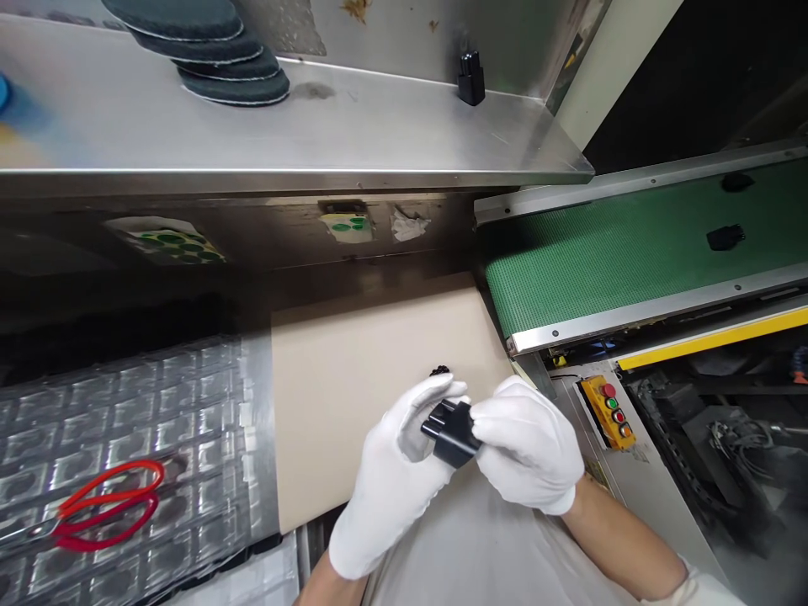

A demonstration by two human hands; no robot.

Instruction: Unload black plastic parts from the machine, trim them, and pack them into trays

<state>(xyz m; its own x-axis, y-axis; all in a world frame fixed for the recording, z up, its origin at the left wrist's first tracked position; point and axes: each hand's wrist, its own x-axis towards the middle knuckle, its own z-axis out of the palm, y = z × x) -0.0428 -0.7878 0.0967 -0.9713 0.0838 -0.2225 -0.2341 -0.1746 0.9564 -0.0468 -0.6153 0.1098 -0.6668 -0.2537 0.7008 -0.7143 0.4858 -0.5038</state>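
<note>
Both my hands wear white gloves and meet over the near edge of a beige cardboard sheet (353, 370). Between them is a small black plastic part (451, 431). My left hand (395, 480) curls its fingers round the part from the left. My right hand (527, 442) pinches its right end, fingers closed. A tiny black piece (439, 370) lies on the cardboard just above my hands.
A green conveyor belt (631, 252) runs at the right, carrying two black parts (725, 238). A button box (609, 412) sits below it. A clear blister tray (126, 454) with red scissors (107, 505) lies left. The steel shelf (316, 126) holds dark round pads (215, 46) and another black part (470, 80).
</note>
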